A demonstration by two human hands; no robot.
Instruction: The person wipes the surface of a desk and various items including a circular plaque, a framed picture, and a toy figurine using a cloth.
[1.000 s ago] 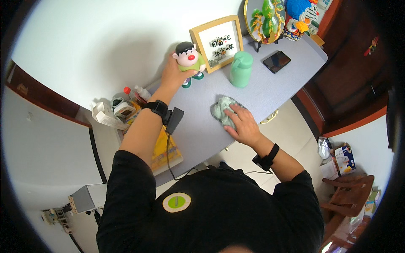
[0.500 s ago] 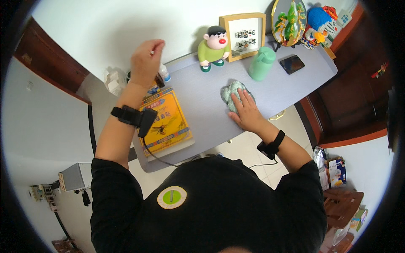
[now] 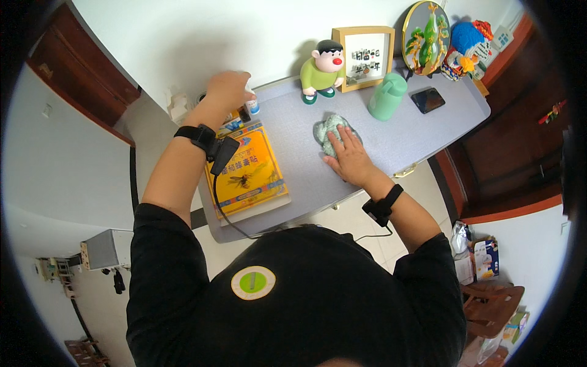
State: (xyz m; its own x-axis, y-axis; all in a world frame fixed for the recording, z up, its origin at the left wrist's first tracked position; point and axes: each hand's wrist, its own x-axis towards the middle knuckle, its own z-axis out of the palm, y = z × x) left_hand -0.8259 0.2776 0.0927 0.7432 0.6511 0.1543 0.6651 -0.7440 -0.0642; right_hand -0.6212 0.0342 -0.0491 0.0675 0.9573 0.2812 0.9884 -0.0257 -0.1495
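Note:
At the far left of the desk, my left hand point(image 3: 229, 90) curls its fingers about the top of a small white bottle point(image 3: 252, 105) with a blue label. The hand hides most of the bottle's upper part. My right hand point(image 3: 350, 156) lies flat on a crumpled grey-green cloth point(image 3: 330, 129) in the middle of the desk, fingers stretched out and pressing on it. Below my left wrist, a yellow box point(image 3: 251, 174) with a bee picture rests near the desk's left front edge. Small dark containers beside the bottle are partly covered by my forearm.
Along the back of the grey desk point(image 3: 293, 177) stand a cartoon figurine point(image 3: 326, 72), a wooden picture frame point(image 3: 365, 58), a round ornament point(image 3: 425, 40) and a colourful knitted-looking figure point(image 3: 468, 46). A green thermos point(image 3: 387, 98) and a black phone point(image 3: 428, 100) sit right of the cloth.
My left hand has come down from above the desk to the white bottle, its fingers now around the top. My right hand has slid the cloth slightly to the left.

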